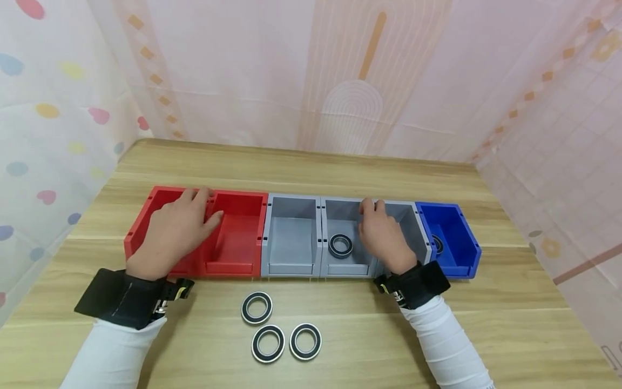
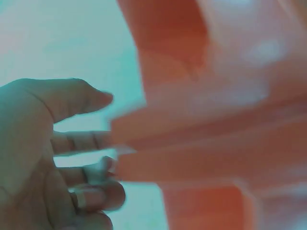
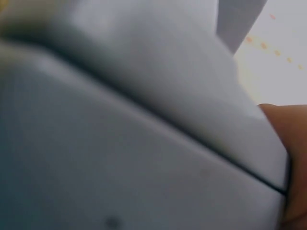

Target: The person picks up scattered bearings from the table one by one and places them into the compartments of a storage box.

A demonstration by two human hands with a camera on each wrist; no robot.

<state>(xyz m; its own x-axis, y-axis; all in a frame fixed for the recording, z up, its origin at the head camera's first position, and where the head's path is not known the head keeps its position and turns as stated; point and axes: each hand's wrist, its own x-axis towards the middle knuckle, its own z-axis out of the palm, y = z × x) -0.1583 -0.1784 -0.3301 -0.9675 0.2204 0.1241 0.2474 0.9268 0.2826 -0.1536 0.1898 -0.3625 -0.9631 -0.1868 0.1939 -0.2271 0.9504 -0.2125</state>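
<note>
My left hand (image 1: 174, 229) reaches over the two red bins (image 1: 238, 246), fingertips near their back rim. Its thumb (image 2: 81, 100) stands apart from the loosely bent fingers, beside the red divider walls (image 2: 192, 143). My right hand (image 1: 384, 235) is over the wall between two grey bins (image 1: 293, 243), fingers bent toward the back rim. In the right wrist view grey bin walls (image 3: 144, 139) hide those fingers, so I cannot tell whether they hold anything. A ball bearing (image 1: 340, 236) lies in a grey bin just left of this hand.
A blue bin (image 1: 449, 235) at the row's right end has another bearing (image 1: 438, 244), partly hidden by its wall. Three bearings (image 1: 256, 295) lie on the wooden table (image 1: 350, 324) in front of the row. Patterned curtains (image 1: 243, 70) hang behind and at both sides.
</note>
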